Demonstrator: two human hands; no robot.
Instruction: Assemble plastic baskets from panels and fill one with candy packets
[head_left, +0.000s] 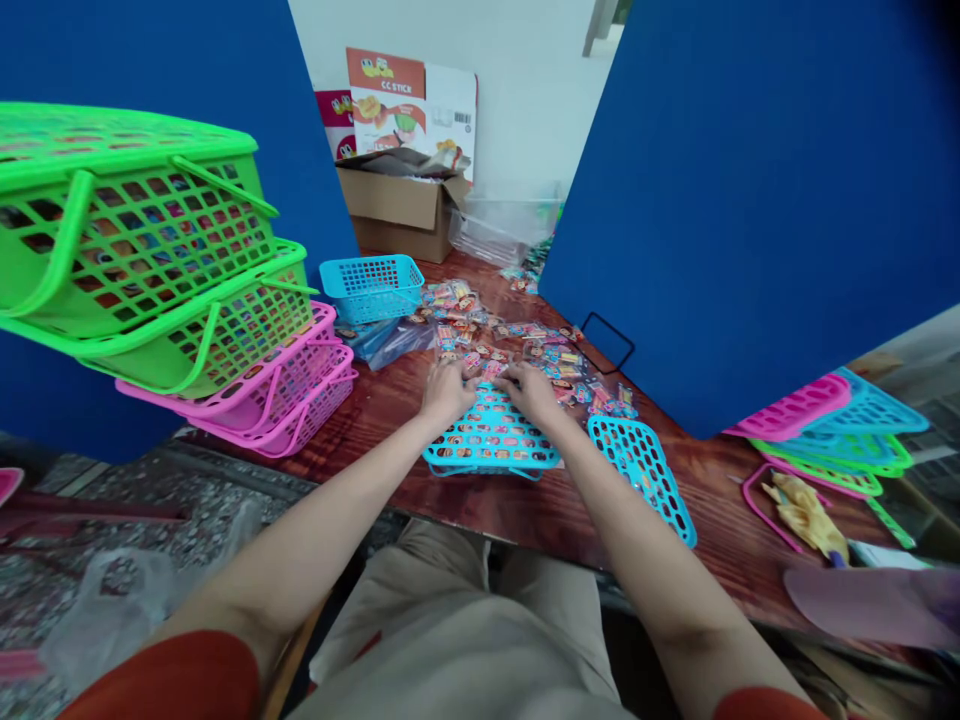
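A light-blue perforated lid (495,432) lies flat over a blue basket in front of me, with colourful contents showing through its holes. My left hand (448,390) is closed on the lid's far left corner, its thumb on the edge. At the far right corner, my right hand (531,392) grips the same edge with curled fingers; the fingertips are partly hidden. Small printed snack packets (487,352) are scattered just beyond both hands. Close to my right forearm lies another blue lid (645,470), flat on the table.
Filled green baskets (150,235) and pink baskets (300,390) are stacked at left. An open blue basket (373,290) stands behind, near a cardboard box (397,212) and clear plastic bins (499,225). Blue panels (750,200) flank the table. Coloured lids (832,425) are piled right.
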